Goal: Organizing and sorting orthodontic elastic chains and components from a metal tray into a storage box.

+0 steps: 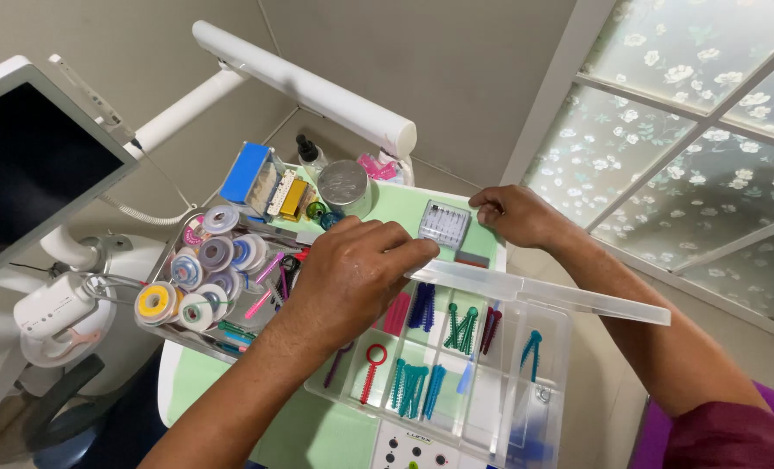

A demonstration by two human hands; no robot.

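Observation:
My left hand (352, 274) reaches over a clear plastic compartment box (543, 382) and grips the edge of its raised clear lid (578, 297). The box holds several sticks of coloured elastic ties in teal, blue, red and pink (422, 347). My right hand (517, 214) rests farther back on the green tray top (396, 204), its fingers touching a small clear case of burs (444, 223).
A metal rack of several coloured spools (205, 269) stands at the left. Behind it are a blue holder (246, 172), a round metal tin (344, 182) and a small dropper bottle (309, 152). A white arm (309, 87), a dark monitor (31, 165) and a frosted window (691, 130) surround the tray.

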